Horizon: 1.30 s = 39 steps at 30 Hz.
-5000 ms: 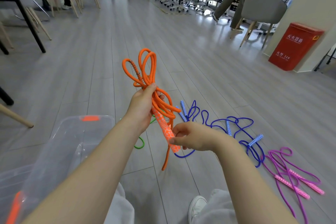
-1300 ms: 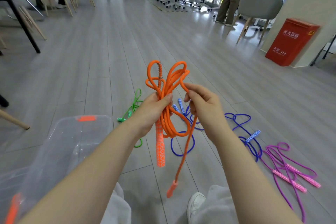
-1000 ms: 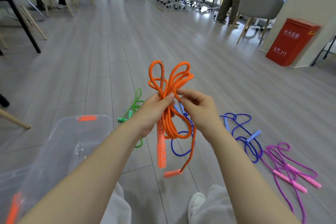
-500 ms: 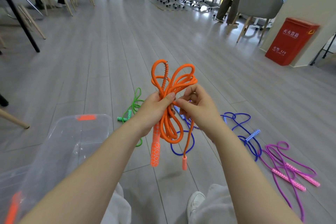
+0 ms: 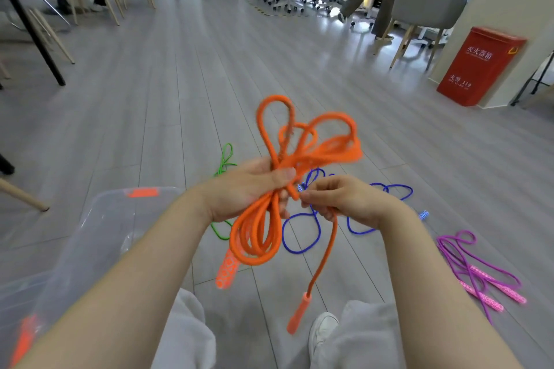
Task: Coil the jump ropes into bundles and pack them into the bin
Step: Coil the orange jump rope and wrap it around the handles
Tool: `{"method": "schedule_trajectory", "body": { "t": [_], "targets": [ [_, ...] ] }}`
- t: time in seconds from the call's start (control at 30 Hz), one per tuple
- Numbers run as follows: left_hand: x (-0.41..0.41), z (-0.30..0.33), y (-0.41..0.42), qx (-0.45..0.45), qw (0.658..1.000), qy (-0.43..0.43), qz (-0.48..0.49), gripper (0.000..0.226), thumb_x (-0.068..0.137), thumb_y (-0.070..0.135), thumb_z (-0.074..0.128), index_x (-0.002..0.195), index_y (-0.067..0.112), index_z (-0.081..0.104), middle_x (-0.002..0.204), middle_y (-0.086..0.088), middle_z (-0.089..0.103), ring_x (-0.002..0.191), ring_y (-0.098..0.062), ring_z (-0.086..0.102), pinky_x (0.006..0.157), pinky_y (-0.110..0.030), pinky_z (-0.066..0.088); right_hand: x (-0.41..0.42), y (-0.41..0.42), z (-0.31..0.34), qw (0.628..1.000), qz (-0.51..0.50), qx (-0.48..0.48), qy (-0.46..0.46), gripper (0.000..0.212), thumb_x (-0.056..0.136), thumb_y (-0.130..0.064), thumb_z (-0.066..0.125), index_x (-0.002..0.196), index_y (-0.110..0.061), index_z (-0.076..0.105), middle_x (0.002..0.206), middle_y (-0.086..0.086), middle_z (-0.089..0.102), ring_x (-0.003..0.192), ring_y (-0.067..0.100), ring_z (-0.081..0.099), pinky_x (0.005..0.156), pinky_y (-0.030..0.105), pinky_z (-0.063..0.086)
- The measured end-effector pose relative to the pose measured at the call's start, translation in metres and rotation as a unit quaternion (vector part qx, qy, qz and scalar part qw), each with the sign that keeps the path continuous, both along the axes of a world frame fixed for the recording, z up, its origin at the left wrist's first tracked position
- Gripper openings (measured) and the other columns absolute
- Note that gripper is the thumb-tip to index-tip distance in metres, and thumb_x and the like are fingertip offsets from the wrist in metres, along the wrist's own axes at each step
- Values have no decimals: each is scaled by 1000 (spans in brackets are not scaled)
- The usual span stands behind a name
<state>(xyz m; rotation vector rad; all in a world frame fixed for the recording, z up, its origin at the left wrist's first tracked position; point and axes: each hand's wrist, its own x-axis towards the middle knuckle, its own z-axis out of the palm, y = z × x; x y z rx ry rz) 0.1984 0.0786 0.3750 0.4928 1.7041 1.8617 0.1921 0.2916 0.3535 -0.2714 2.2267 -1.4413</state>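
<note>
My left hand grips the middle of a coiled orange jump rope, with loops fanning out above and below the fist. My right hand pinches the rope's free end just right of the bundle. From that hand the strand hangs down to an orange handle. The other patterned orange handle dangles below the loops. A clear plastic bin with orange latches sits at the lower left. Blue, green and purple ropes lie loose on the floor.
A red box stands by the wall at the right. Grey chairs and a walking person are at the back. Chair and table legs stand at the left. My knees and a white shoe are at the bottom.
The top loops have tilted to the right. My right hand dropped lower and now pinches the free end, whose handle hangs further down. The first handle swung left under the bundle.
</note>
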Motion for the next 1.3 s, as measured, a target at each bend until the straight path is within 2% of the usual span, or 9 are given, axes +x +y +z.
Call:
{"method": "schedule_trajectory", "body": {
  "t": [0.07,0.13,0.3,0.5,0.63,0.9,1.1,1.2,1.3],
  "targets": [
    [5,-5,2,-84,993,30,-73,7,94,20,54,92,15,59,75,-4,57,61,-12,55,67,-31,57,0,2,1,998,40,32,27,16,87,-27,68,87,-11,70,61,-9,59,56,6,53,60,26,43],
    [7,-10,1,-186,968,72,-153,8,98,18,55,93,23,58,84,-3,56,68,-12,54,70,-30,54,-2,7,-4,994,55,85,40,9,88,-22,68,87,-13,70,69,1,65,65,14,61,67,30,51],
    [14,-14,10,-502,803,224,-231,18,96,40,56,100,23,52,75,12,50,67,-4,49,57,-19,37,-4,9,-12,991,52,120,-30,25,82,-19,73,58,-25,69,68,5,53,67,17,45,61,28,40],
    [15,-17,17,-579,744,255,-215,20,97,42,52,96,24,46,90,4,51,83,-16,49,73,-29,37,-11,14,-14,993,34,81,-74,10,89,-17,68,82,-12,74,64,1,56,59,10,48,58,23,43],
    [13,-23,16,-613,707,301,-186,24,97,45,50,97,22,45,101,-3,58,90,-22,54,72,-31,39,-11,25,-21,986,-8,95,-139,34,86,-36,71,66,-12,58,49,1,38,46,12,29,44,22,27],
    [20,-26,33,-603,674,371,-210,28,96,41,54,115,20,52,111,-4,62,98,-24,57,71,-32,37,-16,28,-21,971,-126,35,-199,23,90,-23,62,70,-13,58,58,1,45,45,9,33,44,20,25],
    [15,-41,57,-660,637,339,-209,34,98,34,53,126,15,53,122,-8,60,111,-29,58,78,-35,41,-10,2,0,987,-108,94,-73,25,89,-28,67,74,-8,65,53,-1,49,46,9,38,43,20,31],
    [2,-45,47,-668,655,321,-147,33,99,33,52,124,13,54,121,-9,61,111,-29,59,76,-33,40,1,-17,18,990,-87,113,-14,26,91,-22,60,81,-1,72,57,1,55,49,11,43,44,21,36],
    [-8,-54,31,-640,705,305,-42,30,97,36,52,117,13,57,115,-10,63,107,-30,60,75,-32,41,15,-37,27,988,-73,134,31,26,90,-17,55,74,-3,69,52,1,58,46,14,48,44,21,41]
  ]
}}
